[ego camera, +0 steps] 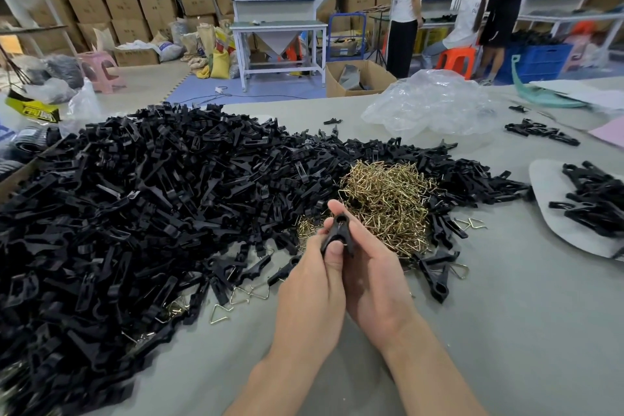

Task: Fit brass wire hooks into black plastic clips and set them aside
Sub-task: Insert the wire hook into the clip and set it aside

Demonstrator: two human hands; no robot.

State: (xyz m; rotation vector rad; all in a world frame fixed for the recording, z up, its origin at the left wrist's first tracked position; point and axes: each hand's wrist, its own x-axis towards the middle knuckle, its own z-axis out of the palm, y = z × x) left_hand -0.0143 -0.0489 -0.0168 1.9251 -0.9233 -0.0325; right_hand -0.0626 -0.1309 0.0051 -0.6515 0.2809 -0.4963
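**Black clip gripped in both hands, brass heap just beyond**

The black plastic clip (pixel 337 234) is held above the table (pixel 506 331) between the left hand (pixel 314 284) and the right hand (pixel 374 277), and the fingers of each are curled round it. Its long axis is set roughly upright. The ring end is pointed away and the forked legs are turned down towards the palms, where the left thumb (pixel 334 252) is pressed into the fork. Whether a hook is already seated cannot be told; only a faint brass glint is seen there.

The heap of brass wire hooks (pixel 385 203) lies just beyond the hands and slightly right, so the right hand is judged the nearer for a pick. No obstacle is seen between hands and heap. The large pile of loose clips (pixel 135 213) is spread to the left, touching the heap. Well apart on the right, a pale sheet (pixel 547 179) is loaded with gathered clips, probably the set-aside place. A crumpled clear bag (pixel 429 101) is seen behind.
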